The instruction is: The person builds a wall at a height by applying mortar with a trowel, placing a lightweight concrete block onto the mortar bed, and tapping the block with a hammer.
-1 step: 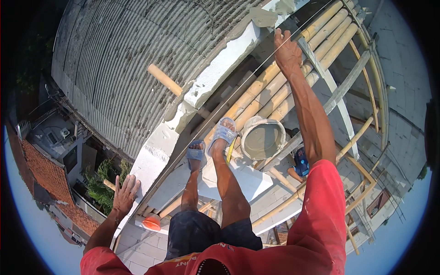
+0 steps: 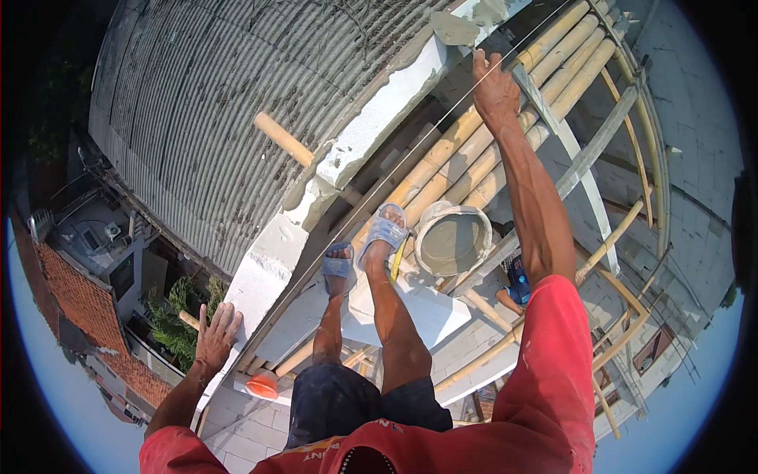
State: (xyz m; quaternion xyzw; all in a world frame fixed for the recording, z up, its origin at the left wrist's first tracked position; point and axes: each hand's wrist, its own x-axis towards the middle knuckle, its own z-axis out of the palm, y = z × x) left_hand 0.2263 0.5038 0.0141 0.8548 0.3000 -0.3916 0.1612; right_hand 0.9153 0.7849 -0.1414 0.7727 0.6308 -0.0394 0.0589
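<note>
My left hand [image 2: 217, 336] lies with fingers spread on the top of a white block wall [image 2: 272, 261]. At the far end my right hand [image 2: 497, 88] is closed around a trowel [image 2: 455, 29], its grip hidden by the fingers. The blade, coated in grey mortar, rests at the wall's top edge. Rough wet mortar [image 2: 491, 11] covers the wall top just beyond the blade. A taut string [image 2: 410, 142] runs alongside the wall and passes close to my right hand.
I stand in blue sandals on bamboo poles [image 2: 442, 162]. Beside my feet is a bucket [image 2: 416, 245] of grey mortar. A bamboo stub [image 2: 283, 137] juts over the corrugated roof [image 2: 197, 118]. An orange container [image 2: 262, 385] and a person in blue [image 2: 517, 280] are lower down.
</note>
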